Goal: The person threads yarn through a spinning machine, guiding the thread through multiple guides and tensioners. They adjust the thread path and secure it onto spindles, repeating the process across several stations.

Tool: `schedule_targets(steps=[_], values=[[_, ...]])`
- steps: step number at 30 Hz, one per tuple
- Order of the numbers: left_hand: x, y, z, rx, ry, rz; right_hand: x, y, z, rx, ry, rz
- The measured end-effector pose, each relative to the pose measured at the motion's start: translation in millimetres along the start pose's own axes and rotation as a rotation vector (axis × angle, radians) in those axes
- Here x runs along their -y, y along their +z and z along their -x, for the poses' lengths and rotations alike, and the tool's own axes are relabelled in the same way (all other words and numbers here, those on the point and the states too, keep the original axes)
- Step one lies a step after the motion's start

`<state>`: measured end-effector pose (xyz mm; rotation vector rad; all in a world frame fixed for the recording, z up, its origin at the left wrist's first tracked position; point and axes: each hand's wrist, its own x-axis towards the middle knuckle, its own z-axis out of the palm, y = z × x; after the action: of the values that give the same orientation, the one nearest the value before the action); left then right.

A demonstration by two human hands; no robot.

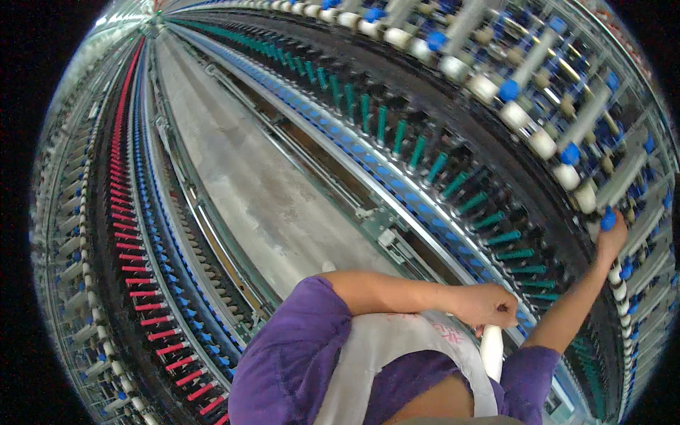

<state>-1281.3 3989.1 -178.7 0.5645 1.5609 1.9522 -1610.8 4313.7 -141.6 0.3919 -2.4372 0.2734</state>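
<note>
My left hand [489, 306] is closed round the upper end of a white yarn bobbin [491, 354], which hangs down in front of my apron. My right hand [613, 237] reaches out to the far right, up at the roller row of the spinning frame. Its bent fingers close at a blue end cap [608, 218] on one of the grey arms there; the fingertips are partly hidden. Below that reach stands a curved row of green bobbin tubes [472, 203] on spindles, between my two arms and beyond.
White rollers [542, 144] and grey arms with blue ends [535, 64] line the upper right. A blue patterned belt or rail [368, 161] runs along the near side of the green tubes. Across the grey floor aisle [244, 177], another frame carries red tubes [145, 307].
</note>
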Motion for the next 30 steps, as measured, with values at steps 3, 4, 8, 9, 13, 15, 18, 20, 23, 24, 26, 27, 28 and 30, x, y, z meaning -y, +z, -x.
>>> schedule_targets(steps=[3, 4, 8, 9, 13, 15, 18, 20, 23, 24, 26, 27, 28, 30], values=[[-3, -32, 53, -0.027, -0.037, 0.045, 31, -18, 15, 0.018, 0.142, 0.116], [-5, -44, 75, -0.049, -0.041, 0.035, 56, -31, 18, -0.045, 0.288, 0.161], [-12, -92, 166, -0.135, -0.002, 0.169, 231, -66, 49, -0.804, 0.466, -0.305], [-15, -104, 185, -0.176, -0.054, 0.128, 288, -56, 56, -0.701, 0.358, -0.200], [-36, -141, 256, -0.167, -0.110, 0.221, 507, 59, 101, 0.260, -0.089, -0.772], [-45, -166, 280, -0.155, -0.128, 0.314, 586, 141, 134, 0.390, -0.184, -0.702], [-42, -231, 307, -0.227, 0.044, 0.066, 652, 249, 183, 0.663, 0.153, -0.789], [-32, -281, 324, -0.390, 0.182, -0.230, 678, 303, 201, 0.391, -0.027, -0.582], [-17, -365, 360, -0.648, 0.173, -0.145, 708, 363, 198, 0.454, 0.167, -0.518], [-18, -396, 384, -0.608, 0.188, 0.207, 720, 378, 194, 0.496, 0.278, -0.591], [-26, -450, 432, -0.642, 0.172, 0.525, 739, 406, 173, 0.705, 0.543, -0.554], [-30, -467, 454, -0.727, 0.123, 0.391, 746, 416, 162, 0.803, 0.670, -0.547], [-36, -484, 476, -0.839, -0.028, 0.106, 754, 428, 148, 0.764, 0.705, -0.491], [-44, -508, 508, -0.847, -0.203, -0.413, 760, 442, 129, 0.568, 1.047, -1.009]])
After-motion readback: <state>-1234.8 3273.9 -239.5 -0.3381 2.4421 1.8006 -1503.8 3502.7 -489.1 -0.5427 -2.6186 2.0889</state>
